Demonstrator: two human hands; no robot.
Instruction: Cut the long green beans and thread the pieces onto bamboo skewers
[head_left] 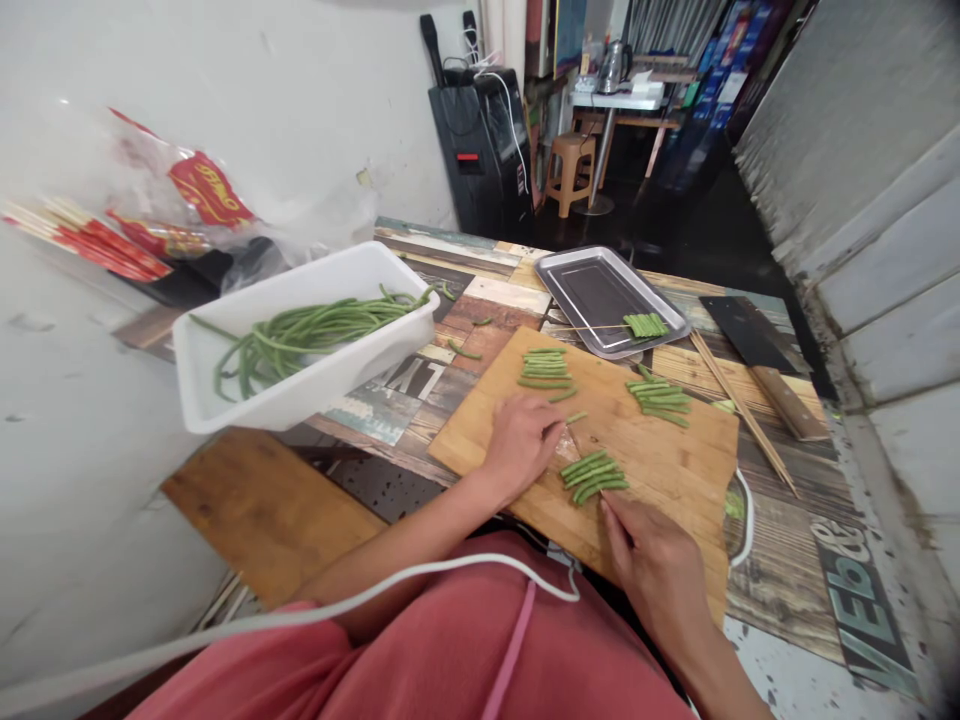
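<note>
A wooden cutting board (660, 470) lies in front of me with three small piles of cut green bean pieces on it. My left hand (521, 440) rests on the board with its fingers curled, pressing at the left end of the nearest pile of bean pieces (594, 476). My right hand (656, 565) is at the board's near edge, its fingertips pinched at the right end of that same pile. Two other piles (545, 368) (661, 398) lie farther back on the board.
A white tub (225, 340) of long uncut green beans stands at the left. A metal tray (592, 295) behind the board holds a skewer of bean pieces (645, 325). A cleaver (765, 365) and bamboo skewers (742, 410) lie to the right. A white cable crosses my lap.
</note>
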